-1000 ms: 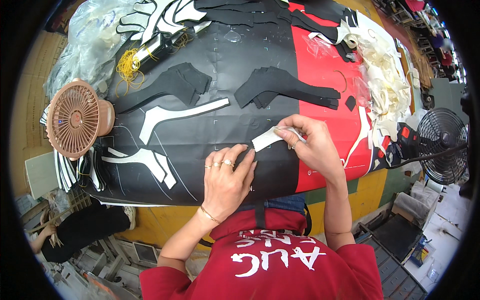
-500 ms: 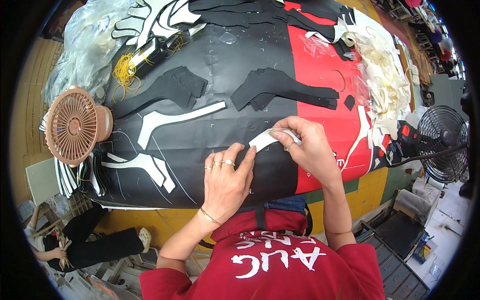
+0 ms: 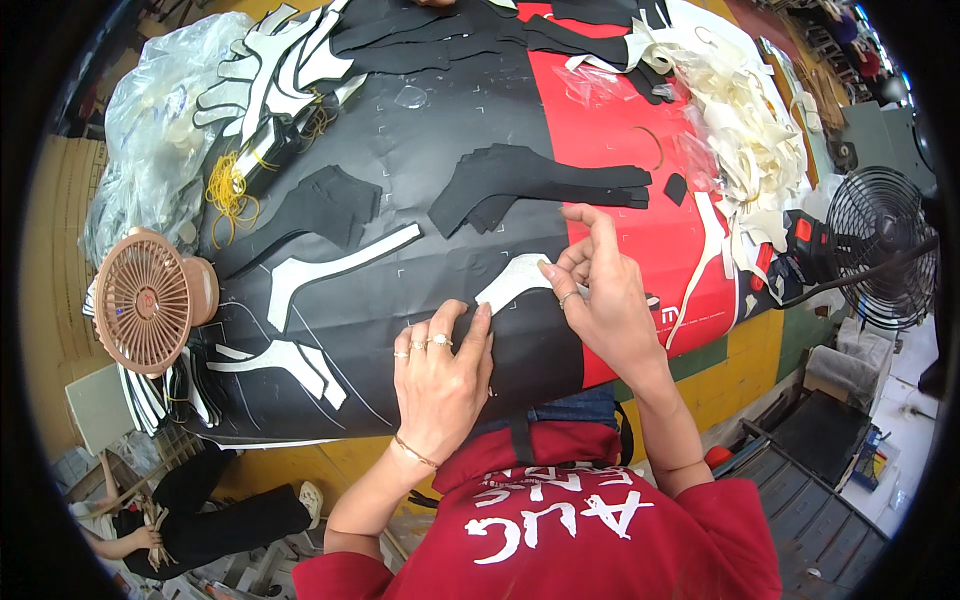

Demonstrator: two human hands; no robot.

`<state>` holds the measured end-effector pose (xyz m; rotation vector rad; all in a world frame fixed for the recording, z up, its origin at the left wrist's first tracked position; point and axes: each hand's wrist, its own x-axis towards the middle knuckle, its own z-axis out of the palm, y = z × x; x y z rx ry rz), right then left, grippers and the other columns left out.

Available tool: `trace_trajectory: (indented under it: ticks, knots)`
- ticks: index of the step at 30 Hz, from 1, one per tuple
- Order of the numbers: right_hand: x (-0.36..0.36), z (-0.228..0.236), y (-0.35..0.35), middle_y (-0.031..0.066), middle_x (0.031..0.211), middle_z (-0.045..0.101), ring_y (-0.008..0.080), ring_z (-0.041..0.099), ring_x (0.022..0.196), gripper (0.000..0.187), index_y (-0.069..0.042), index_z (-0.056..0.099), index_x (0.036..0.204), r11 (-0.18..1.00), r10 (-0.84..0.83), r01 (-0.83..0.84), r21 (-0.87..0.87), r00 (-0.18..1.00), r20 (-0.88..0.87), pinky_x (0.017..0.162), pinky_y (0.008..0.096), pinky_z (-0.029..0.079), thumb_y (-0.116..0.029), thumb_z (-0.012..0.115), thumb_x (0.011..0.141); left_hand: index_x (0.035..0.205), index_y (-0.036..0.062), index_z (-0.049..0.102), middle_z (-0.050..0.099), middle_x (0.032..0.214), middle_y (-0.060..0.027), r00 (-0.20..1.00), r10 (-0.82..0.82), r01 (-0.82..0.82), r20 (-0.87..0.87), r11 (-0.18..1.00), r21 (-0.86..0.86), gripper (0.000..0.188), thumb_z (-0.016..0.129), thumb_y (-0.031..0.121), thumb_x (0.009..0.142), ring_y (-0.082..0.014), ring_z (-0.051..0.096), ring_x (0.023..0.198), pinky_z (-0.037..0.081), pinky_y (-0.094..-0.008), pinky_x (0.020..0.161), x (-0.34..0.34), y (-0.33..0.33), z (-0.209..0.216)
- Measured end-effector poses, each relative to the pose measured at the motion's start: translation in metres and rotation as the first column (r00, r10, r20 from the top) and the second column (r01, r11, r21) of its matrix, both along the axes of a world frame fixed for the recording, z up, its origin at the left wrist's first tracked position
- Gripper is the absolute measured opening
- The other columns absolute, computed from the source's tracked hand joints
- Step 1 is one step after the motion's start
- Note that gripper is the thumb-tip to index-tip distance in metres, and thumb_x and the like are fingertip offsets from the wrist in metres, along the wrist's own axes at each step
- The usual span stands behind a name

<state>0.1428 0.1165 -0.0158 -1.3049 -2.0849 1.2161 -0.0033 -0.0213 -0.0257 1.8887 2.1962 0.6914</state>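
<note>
A curved white cut-out piece with a dark edge lies on the black table cover in front of me. My left hand, wearing rings, rests at its near left end. The thumb tip touches that end, while the other fingers lie bent and apart on the cover with nothing between them. At the far right end my right hand holds the piece, its thumb against the edge and its index finger raised. The hand covers the rest of that end. Just beyond lies a stack of black cut-out pieces.
More white pieces and a black stack lie left. A pink fan, yellow string and plastic bags line the left side. Pale scraps and a black fan are right. Another person sits lower left.
The view has shifted slightly. My right index finger has lifted away from the white piece, and more of the piece's white face shows. My left hand stays at its near end.
</note>
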Motion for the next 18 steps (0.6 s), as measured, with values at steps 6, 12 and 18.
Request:
trace_trajectory:
  ticks: [6, 12, 18]
  knots:
    - [-0.001, -0.003, -0.003, 0.0141, 0.077, 0.063, 0.0363, 0.066, 0.071, 0.045, 0.000, 0.045, 0.130, 0.991, 0.018, -0.030, 0.131, 0.996, 0.087, 0.064, 0.0458, 0.049, -0.006, 0.065, 0.091, 0.131, 0.0049, 0.061, 0.056, 0.135, -0.0115, 0.999, -0.013, 0.014, -0.033, 0.999, 0.041, 0.051, 0.074, 0.016, 0.083, -0.0283, 0.057, 0.114, 0.040, -0.0446, 0.101, 0.005, 0.010, 0.006]
    - [-0.002, -0.002, -0.009, 0.0188, 0.092, 0.068, 0.0384, 0.067, 0.075, 0.044, -0.006, 0.050, 0.128, 0.956, -0.004, -0.072, 0.283, 0.966, 0.260, 0.068, 0.0490, 0.049, -0.012, 0.068, 0.089, 0.155, 0.0062, 0.032, 0.027, 0.161, -0.0207, 0.971, -0.208, 0.226, 0.119, 0.960, -0.167, 0.083, 0.070, 0.039, 0.088, -0.0371, 0.029, 0.148, 0.027, -0.0528, 0.118, 0.017, 0.027, -0.006]
    - [0.054, 0.017, -0.009, 0.0066, 0.076, 0.063, 0.0137, 0.060, 0.062, 0.036, -0.001, 0.056, 0.126, 0.995, -0.083, 0.090, -0.037, 0.983, 0.166, 0.058, 0.0290, 0.047, -0.008, 0.069, 0.093, 0.157, 0.0107, 0.032, 0.023, 0.163, -0.0221, 0.986, -0.166, 0.169, 0.033, 0.952, -0.256, 0.086, 0.065, 0.051, 0.089, -0.0385, 0.024, 0.150, 0.023, -0.0542, 0.118, 0.007, 0.016, -0.009]
